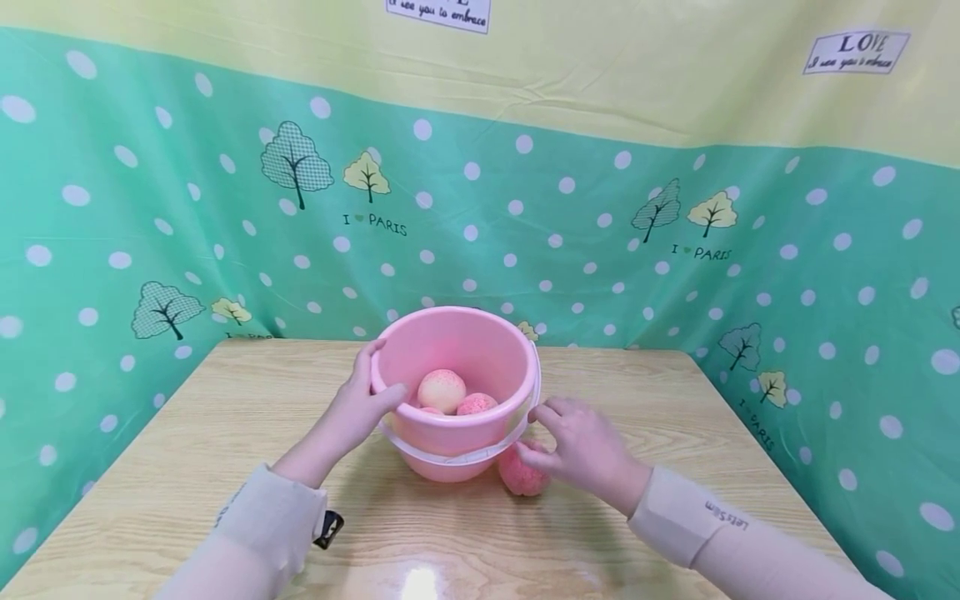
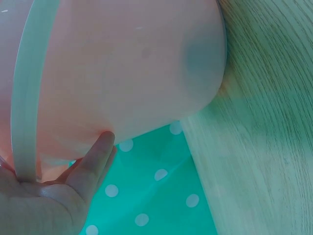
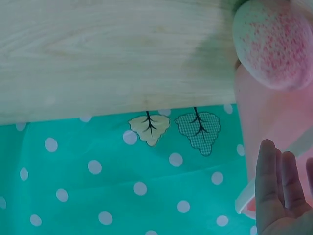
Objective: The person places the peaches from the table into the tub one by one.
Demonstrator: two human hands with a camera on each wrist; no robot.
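A pink bucket with a white handle stands on the table. My left hand grips its left rim, thumb over the edge; in the left wrist view its fingers lie against the outside wall. Several pink-and-cream peaches lie inside, partly hidden by the front rim. Another peach sits on the table against the bucket's lower right side. Just above it is my right hand, fingers relaxed beside the handle. In the right wrist view this peach shows pink speckles, apart from the fingers.
The wooden table extends around the bucket. A green and yellow printed cloth hangs along the back and both sides. A small black object is at the left sleeve's cuff.
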